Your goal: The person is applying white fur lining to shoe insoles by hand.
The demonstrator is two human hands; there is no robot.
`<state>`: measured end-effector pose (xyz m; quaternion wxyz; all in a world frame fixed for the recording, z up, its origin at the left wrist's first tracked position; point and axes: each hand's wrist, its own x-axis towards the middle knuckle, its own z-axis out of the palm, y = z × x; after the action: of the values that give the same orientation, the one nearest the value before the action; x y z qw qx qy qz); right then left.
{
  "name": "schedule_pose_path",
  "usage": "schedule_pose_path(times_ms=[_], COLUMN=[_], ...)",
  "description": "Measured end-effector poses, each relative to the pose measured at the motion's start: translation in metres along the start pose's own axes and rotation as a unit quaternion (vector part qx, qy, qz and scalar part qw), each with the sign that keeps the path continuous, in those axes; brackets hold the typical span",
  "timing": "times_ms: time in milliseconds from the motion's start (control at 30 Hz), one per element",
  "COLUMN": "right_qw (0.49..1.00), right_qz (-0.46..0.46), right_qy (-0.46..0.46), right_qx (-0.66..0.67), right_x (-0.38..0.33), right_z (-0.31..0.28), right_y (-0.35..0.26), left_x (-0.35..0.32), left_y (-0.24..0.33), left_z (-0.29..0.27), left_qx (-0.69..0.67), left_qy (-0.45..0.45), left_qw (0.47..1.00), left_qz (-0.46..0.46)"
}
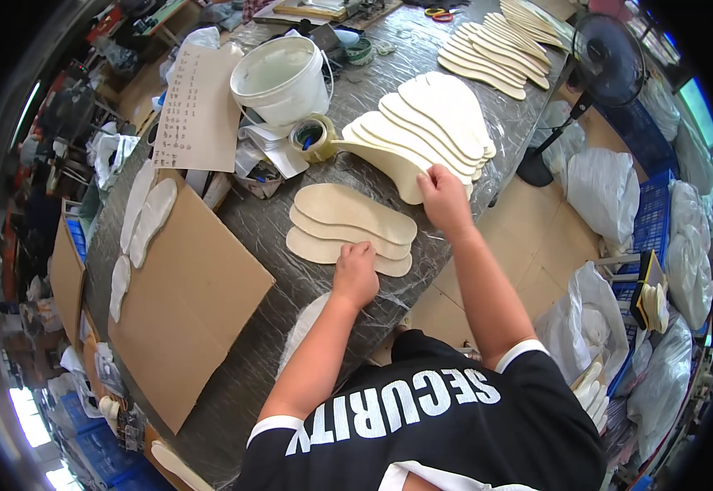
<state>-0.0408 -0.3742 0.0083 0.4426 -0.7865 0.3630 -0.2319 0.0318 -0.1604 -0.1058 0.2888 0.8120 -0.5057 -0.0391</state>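
My right hand [445,199] pinches the rounded end of a cream insole [389,163], which is tilted up off the tabletop. Beyond it lies a fanned pile of similar insoles [438,119], several layers overlapping. Nearer to me, a few beige insoles [352,214] lie overlapped on the dark table. My left hand [356,274] is closed at their near edge, fingers curled over the lower insole; its fingertips are partly hidden. Behind my left forearm, a white fuzzy piece [303,327] shows in part.
A brown cardboard sheet [184,303] covers the table's left side, with white insole shapes [153,219] along its edge. A white bucket [281,82], tape rolls [312,137] and a written sheet [198,106] stand beyond. More insoles [495,53] lie far right, near a black fan [608,59].
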Motion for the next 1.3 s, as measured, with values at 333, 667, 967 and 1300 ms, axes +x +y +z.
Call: schedule_pose_path(times_ms=[333,667,967,1300], right_qw=[0.927,0.854,0.637,0.648], right_qz=[-0.338,0.196,0.306,0.313], right_qy=[-0.146,-0.296,-0.383,-0.225], right_qx=[-0.074,0.380,0.595,0.657], right_x=[-0.052,-0.049,-0.169,-0.250], right_z=[0.038,0.030,0.083,0.128], right_y=[0.009,0.034,-0.017,-0.062], left_x=[0.063,-0.026,-0.152,-0.184], left_y=[0.036,0.083,0.080,0.057], left_z=[-0.044,-0.141,-0.198,-0.166], left_qx=[-0.625,-0.097,-0.399,-0.396], left_qy=[0.067,-0.019,-0.343,-0.046], left_qw=[0.682,0.986,0.811,0.840], left_qz=[-0.374,-0.134,-0.255,-0.368])
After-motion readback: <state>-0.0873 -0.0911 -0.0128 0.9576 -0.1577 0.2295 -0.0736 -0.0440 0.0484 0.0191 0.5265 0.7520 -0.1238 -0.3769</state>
